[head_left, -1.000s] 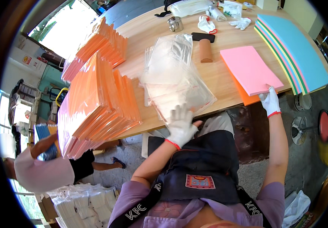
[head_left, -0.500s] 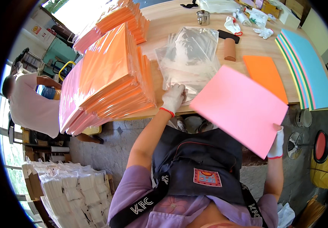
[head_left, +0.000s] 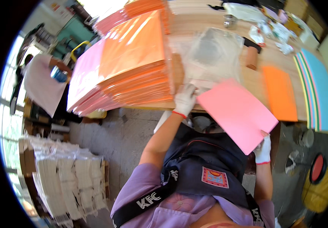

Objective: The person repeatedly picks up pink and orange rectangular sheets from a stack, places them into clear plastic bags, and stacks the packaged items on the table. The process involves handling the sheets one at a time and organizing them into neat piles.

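Note:
My right hand (head_left: pixel 263 150), in a white glove with bare fingertips, grips the lower right corner of a pink paper stack (head_left: pixel 237 116). The stack slants up over the table's front edge, its far left corner close to my left hand (head_left: pixel 186 99). That hand, also gloved, has its fingers closed at the near edge of a clear plastic bag (head_left: pixel 215 53). The bag lies flat on top of others like it, and its near edge is partly covered by the pink stack. How the fingers hold the film is blurred.
Bagged orange and pink paper (head_left: pixel 133 49) is piled high at left. An orange stack (head_left: pixel 280 93) and a multicoloured stack (head_left: pixel 320 91) lie at right, near a brown block (head_left: pixel 251 58). Another person (head_left: pixel 44 81) bends at far left. White bundles (head_left: pixel 69 174) stand on the floor.
The view has turned, so the table's things sit further right in it. The pink stack has come nearer my left hand and the bag's near edge. Both hands keep their places on their things.

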Tool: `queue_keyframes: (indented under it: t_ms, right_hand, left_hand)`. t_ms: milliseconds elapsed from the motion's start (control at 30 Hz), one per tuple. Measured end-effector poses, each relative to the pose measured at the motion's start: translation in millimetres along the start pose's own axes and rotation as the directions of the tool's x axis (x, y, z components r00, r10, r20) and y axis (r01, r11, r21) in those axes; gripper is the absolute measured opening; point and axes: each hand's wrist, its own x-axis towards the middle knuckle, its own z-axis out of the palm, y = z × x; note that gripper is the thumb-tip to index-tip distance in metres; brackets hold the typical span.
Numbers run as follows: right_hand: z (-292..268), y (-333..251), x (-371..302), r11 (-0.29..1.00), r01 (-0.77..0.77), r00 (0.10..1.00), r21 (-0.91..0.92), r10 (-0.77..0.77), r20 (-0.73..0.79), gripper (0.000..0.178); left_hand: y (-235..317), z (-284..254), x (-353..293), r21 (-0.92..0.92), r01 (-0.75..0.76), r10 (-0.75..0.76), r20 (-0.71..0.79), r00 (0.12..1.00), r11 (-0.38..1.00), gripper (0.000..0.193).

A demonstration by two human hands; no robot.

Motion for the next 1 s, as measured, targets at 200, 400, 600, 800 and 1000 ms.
queue_keyframes:
  t_ms: [200,400,600,800,1000]
  right_hand:
    - [30,13,-2,0.995,0.048,0.993,0.093,-0.037,-0.115,0.019]
    - [22,35,6,0.969,0.009,0.995,0.247,-0.032,0.089,0.017]
    - [34,46,12,0.975,0.078,0.994,0.206,-0.093,0.065,0.017]
    - [44,49,31,0.989,0.093,0.994,0.116,-0.099,0.05,0.02]
    - [58,69,23,0.985,0.173,0.976,-0.002,-0.172,-0.13,0.018]
  left_hand:
    - [14,5,7,-0.058,-0.09,0.092,0.022,0.996,0.994,0.028]
    - [49,-13,-8,-0.18,-0.35,0.335,-0.11,0.936,0.919,0.042]
    - [82,43,-45,-0.902,0.407,-0.706,0.194,0.682,0.145,0.038]
    - [80,47,-55,-0.778,0.612,-0.588,0.432,0.684,0.14,0.025]
    - [97,14,-80,-0.667,0.724,-0.465,0.592,0.658,0.177,0.025]
